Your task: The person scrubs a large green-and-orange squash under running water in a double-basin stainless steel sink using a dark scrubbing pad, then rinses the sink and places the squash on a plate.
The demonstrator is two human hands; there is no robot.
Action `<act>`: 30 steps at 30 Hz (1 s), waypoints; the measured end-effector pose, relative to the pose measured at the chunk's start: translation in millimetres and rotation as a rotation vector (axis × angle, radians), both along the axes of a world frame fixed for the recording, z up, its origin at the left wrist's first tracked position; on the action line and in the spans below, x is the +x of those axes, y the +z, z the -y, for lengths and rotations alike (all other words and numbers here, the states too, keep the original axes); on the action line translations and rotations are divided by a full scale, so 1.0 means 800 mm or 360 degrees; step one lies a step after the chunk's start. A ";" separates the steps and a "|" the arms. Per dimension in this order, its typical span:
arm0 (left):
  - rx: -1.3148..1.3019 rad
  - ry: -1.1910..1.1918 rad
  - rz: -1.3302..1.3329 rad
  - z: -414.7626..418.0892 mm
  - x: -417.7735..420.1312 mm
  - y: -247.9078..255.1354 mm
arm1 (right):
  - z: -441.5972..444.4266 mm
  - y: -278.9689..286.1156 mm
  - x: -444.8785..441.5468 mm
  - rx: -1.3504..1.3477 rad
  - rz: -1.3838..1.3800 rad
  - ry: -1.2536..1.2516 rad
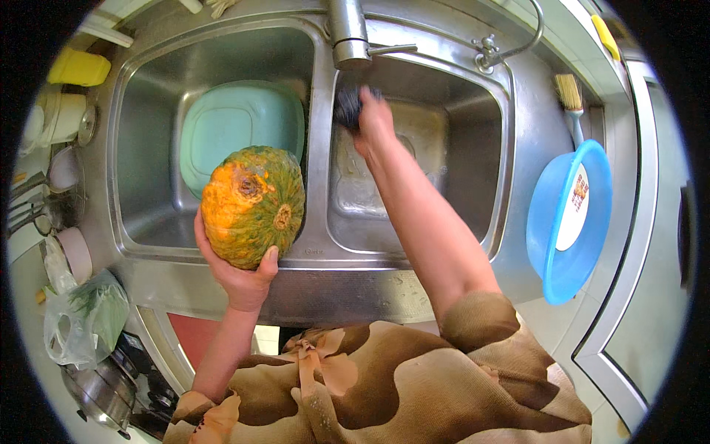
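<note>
A ribbed orange-and-green pumpkin [252,211] rests in my left hand [241,283], over the front of the left sink basin [150,194]. Its dry stem scar faces up, and a brown rough patch marks the orange side. My right hand [377,119] grips a dark, crumpled scrubber or cloth [348,108], blurred by motion, so its exact kind is unclear. That hand is over the right sink basin [471,166], just below the metal faucet [350,39]. Some water wets the bottom of this basin. Behind the pumpkin, a pale green plastic tub [222,127] lies in the left basin.
On the right counter, a blue plastic basin [541,222] leans on its side near a pastry brush [571,100]. A small cross-handle tap [488,53] stands behind the right basin. To the left are a plastic bag of greens [94,311], a metal pan [100,388] and hanging utensils [33,205].
</note>
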State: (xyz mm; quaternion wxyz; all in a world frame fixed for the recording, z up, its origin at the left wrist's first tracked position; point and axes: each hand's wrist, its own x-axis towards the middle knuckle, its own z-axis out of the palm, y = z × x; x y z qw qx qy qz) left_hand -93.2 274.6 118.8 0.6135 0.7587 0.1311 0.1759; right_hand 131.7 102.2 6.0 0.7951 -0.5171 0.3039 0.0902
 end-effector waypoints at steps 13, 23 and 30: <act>-0.0031 0.0034 -0.0006 0.009 -0.003 -0.001 | -0.013 0.011 0.046 -0.0778 0.0134 0.0175; 0.0139 -0.0034 -0.0039 0.004 0.004 0.001 | 0.123 -0.076 -0.022 -0.2653 0.0353 0.0765; 0.0049 0.0017 -0.0067 -0.001 -0.004 -0.005 | 0.029 0.061 -0.074 -0.0404 0.0472 0.0548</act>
